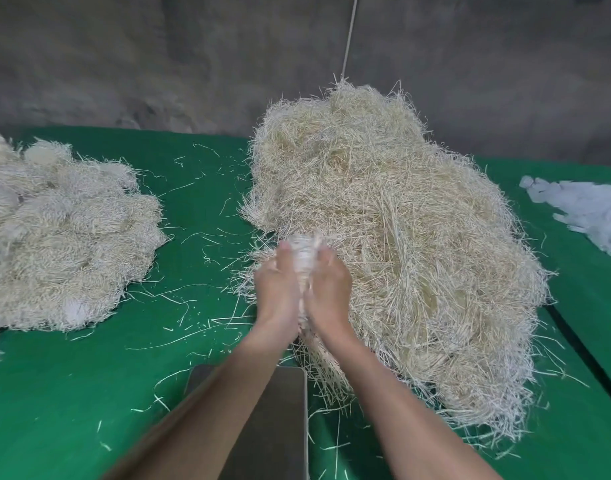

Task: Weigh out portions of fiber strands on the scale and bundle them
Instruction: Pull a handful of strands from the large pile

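Observation:
A big loose heap of pale fiber strands (394,216) lies on the green table, right of centre. At its near left edge my left hand (276,292) and my right hand (328,289) press together around a handful of strands (304,251), whose blurred ends stick up between the fingers. The metal scale pan (280,420) sits below my forearms at the table's front, partly hidden by my left arm, with nothing visible on it. A pile of bundled strands (68,237) lies at the left.
The green table cloth (89,393) is scattered with stray strands. White scraps (584,209) lie at the far right. A dark gap (581,344) runs along the table at right. A grey wall with a hanging cord (349,32) stands behind.

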{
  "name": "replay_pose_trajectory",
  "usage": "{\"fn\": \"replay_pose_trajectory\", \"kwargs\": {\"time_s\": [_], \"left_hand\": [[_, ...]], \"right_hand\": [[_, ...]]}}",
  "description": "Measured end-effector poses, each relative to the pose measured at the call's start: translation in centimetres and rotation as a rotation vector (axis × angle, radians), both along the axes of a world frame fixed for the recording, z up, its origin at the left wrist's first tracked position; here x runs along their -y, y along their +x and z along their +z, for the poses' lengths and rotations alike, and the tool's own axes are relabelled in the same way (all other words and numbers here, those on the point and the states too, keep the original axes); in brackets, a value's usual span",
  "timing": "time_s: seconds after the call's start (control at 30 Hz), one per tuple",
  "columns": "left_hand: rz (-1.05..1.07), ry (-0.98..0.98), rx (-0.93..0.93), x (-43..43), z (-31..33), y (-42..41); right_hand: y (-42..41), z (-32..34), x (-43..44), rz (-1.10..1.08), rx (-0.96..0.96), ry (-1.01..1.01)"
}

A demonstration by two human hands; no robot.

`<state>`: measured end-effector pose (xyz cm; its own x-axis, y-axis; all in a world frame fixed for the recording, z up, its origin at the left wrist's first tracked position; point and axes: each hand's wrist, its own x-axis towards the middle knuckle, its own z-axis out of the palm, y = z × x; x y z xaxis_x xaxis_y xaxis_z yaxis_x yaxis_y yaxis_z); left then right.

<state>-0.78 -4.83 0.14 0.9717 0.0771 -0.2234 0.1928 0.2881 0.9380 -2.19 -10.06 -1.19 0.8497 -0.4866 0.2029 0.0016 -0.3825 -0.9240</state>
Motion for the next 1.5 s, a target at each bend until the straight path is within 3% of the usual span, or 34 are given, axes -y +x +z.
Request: {"fn": "replay_pose_trajectory", "kwargs": {"time_s": [0.1, 0.2, 0.3, 0.4, 0.47, 0.53, 0.6, 0.73, 0.87, 0.93, 1.0, 1.07, 1.13, 1.2, 1.3, 1.33, 1.4, 1.43, 1.5], "left_hand": [[-0.086, 0.087, 0.001, 0.6, -0.4, -1.0], [0.023, -0.058, -0.088, 0.0, 0.1, 0.4], [-0.015, -0.130, -0.107, -1.0, 0.9, 1.2], [-0.024, 0.007, -0.099, -1.7, 1.0, 1.3], [-0.078, 0.151, -0.018, -1.3, 1.0, 1.3], [-0.100, 0.150, 0.031, -0.5, 1.5, 1.1], [-0.045, 0.096, 0.077, -0.3, 1.6, 1.2], [-0.062, 0.191, 0.188, -1.1, 0.6, 0.6], [-0.276, 0.073, 0.010, -0.4, -1.1, -1.8], [-0.183, 0.136, -0.028, 0.4, -1.2, -1.7], [-0.072, 0.137, -0.036, 0.5, -1.3, -0.5], [-0.035, 0.106, 0.071, 0.0, -1.4, 0.4], [-0.011, 0.266, 0.319, -0.6, -2.1, 0.6], [-0.021, 0.598, 0.527, -1.3, -2.8, 0.9], [-0.068, 0.885, 0.521, -2.3, -3.5, 1.8], [-0.095, 0.877, 0.466, -2.5, -3.5, 2.1], [-0.180, 0.673, 0.260, -2.9, -3.4, 2.6], [-0.273, 0.530, 0.101, -3.1, -2.8, 2.7], [-0.517, 0.058, -0.092, -4.3, -2.7, 2.9]], "right_hand": [[-0.4, 0.0, 1.1, -0.058, 0.016, 0.089], [-1.8, -0.5, -0.9, 0.020, 0.036, 0.118], [-1.7, -0.1, 0.4, 0.088, -0.018, 0.243], [-1.6, 0.5, 2.2, 0.080, 0.054, 0.259], [-1.3, 1.2, 2.1, 0.213, 0.079, 0.210], [-0.9, 1.6, 1.4, 0.307, 0.042, 0.158], [-0.2, 1.6, 1.2, 0.264, 0.027, 0.200], [0.6, 1.2, 1.9, 0.105, 0.114, 0.309], [1.3, 0.8, 1.3, -0.043, 0.122, 0.426], [1.1, 0.1, 0.7, -0.041, 0.192, 0.307], [0.4, -0.8, 0.2, 0.002, 0.233, 0.063], [-0.2, -1.7, 0.0, 0.039, 0.236, -0.169], [-0.5, -2.1, 0.4, 0.106, 0.195, -0.210], [-0.6, -2.3, 1.2, 0.185, 0.105, -0.078], [-0.8, -2.1, 2.4, 0.275, -0.011, 0.242], [-0.8, -2.2, 2.6, 0.343, -0.077, 0.306], [-0.8, -2.5, 2.8, 0.448, -0.233, 0.327], [-0.6, -2.6, 2.9, 0.443, -0.260, 0.341], [-0.1, -2.7, 3.4, 0.347, -0.229, 0.439]]}}
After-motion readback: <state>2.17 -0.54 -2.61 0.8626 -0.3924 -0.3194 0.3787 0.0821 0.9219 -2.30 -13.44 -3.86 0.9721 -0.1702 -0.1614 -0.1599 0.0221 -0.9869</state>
